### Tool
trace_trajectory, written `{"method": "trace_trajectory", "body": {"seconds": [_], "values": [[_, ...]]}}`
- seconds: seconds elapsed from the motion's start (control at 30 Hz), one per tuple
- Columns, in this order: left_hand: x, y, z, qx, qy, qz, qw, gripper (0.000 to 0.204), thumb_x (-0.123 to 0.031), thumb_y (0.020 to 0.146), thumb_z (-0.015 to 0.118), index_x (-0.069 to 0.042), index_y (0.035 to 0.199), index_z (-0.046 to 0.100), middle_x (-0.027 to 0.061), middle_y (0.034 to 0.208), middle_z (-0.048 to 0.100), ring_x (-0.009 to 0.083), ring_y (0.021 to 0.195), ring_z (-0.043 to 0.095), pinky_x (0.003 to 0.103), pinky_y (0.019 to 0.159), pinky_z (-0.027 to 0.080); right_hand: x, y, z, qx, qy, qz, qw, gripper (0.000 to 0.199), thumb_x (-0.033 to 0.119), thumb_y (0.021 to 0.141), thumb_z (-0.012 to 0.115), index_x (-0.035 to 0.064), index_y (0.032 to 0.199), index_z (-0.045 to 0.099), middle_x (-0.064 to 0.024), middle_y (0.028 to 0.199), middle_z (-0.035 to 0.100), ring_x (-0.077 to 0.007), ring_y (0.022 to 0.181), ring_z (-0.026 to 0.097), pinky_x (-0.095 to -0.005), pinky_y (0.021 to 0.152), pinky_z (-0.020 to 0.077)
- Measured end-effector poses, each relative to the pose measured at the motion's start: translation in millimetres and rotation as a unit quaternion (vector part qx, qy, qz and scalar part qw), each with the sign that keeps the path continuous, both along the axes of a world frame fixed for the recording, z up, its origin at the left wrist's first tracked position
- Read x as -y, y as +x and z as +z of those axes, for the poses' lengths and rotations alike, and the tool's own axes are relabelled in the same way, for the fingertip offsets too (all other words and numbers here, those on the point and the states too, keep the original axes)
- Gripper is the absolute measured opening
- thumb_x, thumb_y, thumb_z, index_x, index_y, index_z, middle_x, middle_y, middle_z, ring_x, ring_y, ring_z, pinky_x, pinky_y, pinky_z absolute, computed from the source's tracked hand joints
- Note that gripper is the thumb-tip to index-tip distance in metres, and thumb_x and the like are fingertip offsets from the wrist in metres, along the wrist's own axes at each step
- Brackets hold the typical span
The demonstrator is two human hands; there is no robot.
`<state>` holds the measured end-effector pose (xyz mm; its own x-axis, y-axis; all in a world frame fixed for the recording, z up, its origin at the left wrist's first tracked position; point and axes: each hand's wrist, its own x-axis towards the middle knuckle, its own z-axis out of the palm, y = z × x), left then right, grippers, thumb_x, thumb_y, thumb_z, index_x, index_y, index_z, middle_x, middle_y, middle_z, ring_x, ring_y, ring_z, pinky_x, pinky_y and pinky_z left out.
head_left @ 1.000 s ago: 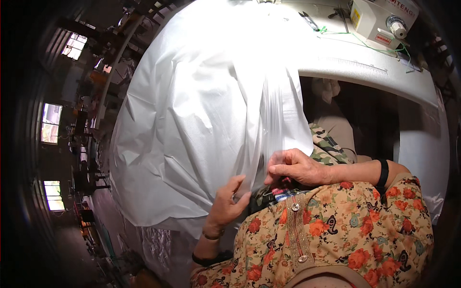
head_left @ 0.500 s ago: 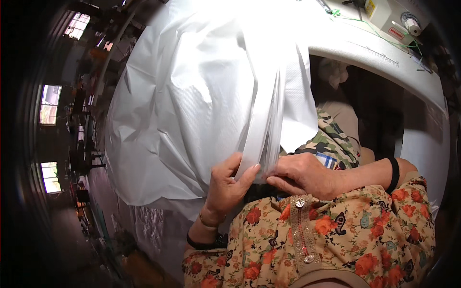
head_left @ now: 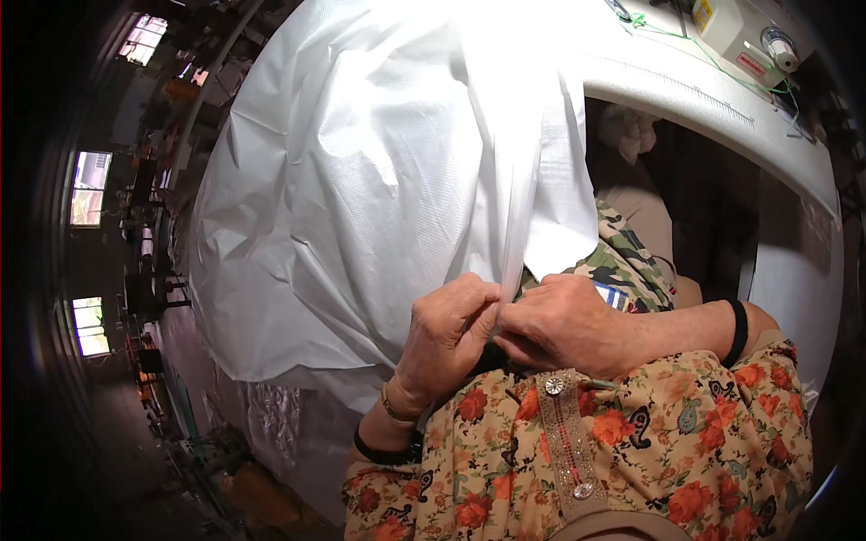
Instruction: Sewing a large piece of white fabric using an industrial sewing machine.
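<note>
A large sheet of white, finely textured fabric drapes from the bright table top down over my lap. My left hand pinches its gathered edge between thumb and fingers. Right beside it, my right hand is closed on the same folded edge, its knuckles up and its fingertips mostly hidden. The two hands almost touch. Between them the fabric rises in a narrow upright fold toward the table.
A white machine table with a ruler scale curves along the right. On it stand part of a sewing machine and a loose green thread. Camouflage cloth lies under the fabric's right edge. Clear plastic hangs at lower left.
My left hand has moved slightly right and up, closing its fingers on the fabric edge next to my right hand. The loose strips between the hands have drawn together into a narrower fold.
</note>
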<state>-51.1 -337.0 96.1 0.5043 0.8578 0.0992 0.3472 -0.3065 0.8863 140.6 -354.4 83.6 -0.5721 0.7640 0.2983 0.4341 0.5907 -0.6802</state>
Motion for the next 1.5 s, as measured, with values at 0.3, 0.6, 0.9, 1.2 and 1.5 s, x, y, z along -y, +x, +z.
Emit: {"method": "trace_trajectory", "body": {"seconds": [0.3,0.6,0.9,1.2,1.5], "values": [[-7,-12,-21,0.131,-0.242,0.002,0.961,0.029,-0.026,0.101,0.057,0.002,0.095,0.061,0.0008,0.076,0.055,0.0068,0.069,0.049,0.024,0.059,0.041,-17,-4,10,0.162,-0.081,0.113,0.977,0.017,0.016,0.082,0.064,0.0,0.083,0.058,-0.0137,0.062,0.062,-0.0303,0.058,0.066,-0.0409,0.052,0.0512],[-15,-6,-26,0.146,-0.309,0.029,0.939,0.023,-0.021,0.099,0.06,0.0,0.089,0.063,-0.0031,0.078,0.059,0.0025,0.07,0.049,0.019,0.06,0.04,-22,-11,3,0.143,-0.042,0.152,0.977,0.019,0.021,0.086,0.062,0.003,0.082,0.059,-0.0127,0.063,0.062,-0.0293,0.057,0.065,-0.041,0.055,0.0525],[-12,-18,-26,0.238,-0.339,0.117,0.903,0.015,-0.012,0.095,0.065,0.001,0.09,0.069,-0.0004,0.081,0.067,0.0029,0.071,0.056,0.018,0.064,0.046,-36,18,-24,-0.151,-0.399,-0.096,0.899,0.036,0.032,0.094,0.064,-0.0038,0.089,0.065,-0.0073,0.072,0.065,-0.0131,0.064,0.058,-0.0309,0.059,0.0471],[-11,-30,-32,0.294,-0.328,0.137,0.887,0.014,-0.008,0.092,0.069,0.005,0.095,0.071,0.0048,0.085,0.071,0.007,0.073,0.061,0.021,0.068,0.051,-43,6,-35,-0.253,-0.558,0.015,0.79,0.03,0.026,0.097,0.06,-0.0008,0.083,0.064,-0.0031,0.078,0.067,-0.0094,0.071,0.06,-0.0252,0.065,0.0489],[-12,-32,-17,0.365,-0.349,0.152,0.85,0.011,-0.006,0.087,0.072,0.003,0.091,0.07,0.0075,0.083,0.071,0.0101,0.069,0.064,0.022,0.065,0.053,-73,-21,-41,-0.071,-0.45,0.012,0.89,0.028,0.017,0.089,0.056,-0.0089,0.095,0.065,-0.0134,0.074,0.067,-0.0194,0.068,0.064,-0.0335,0.063,0.0505]]}}
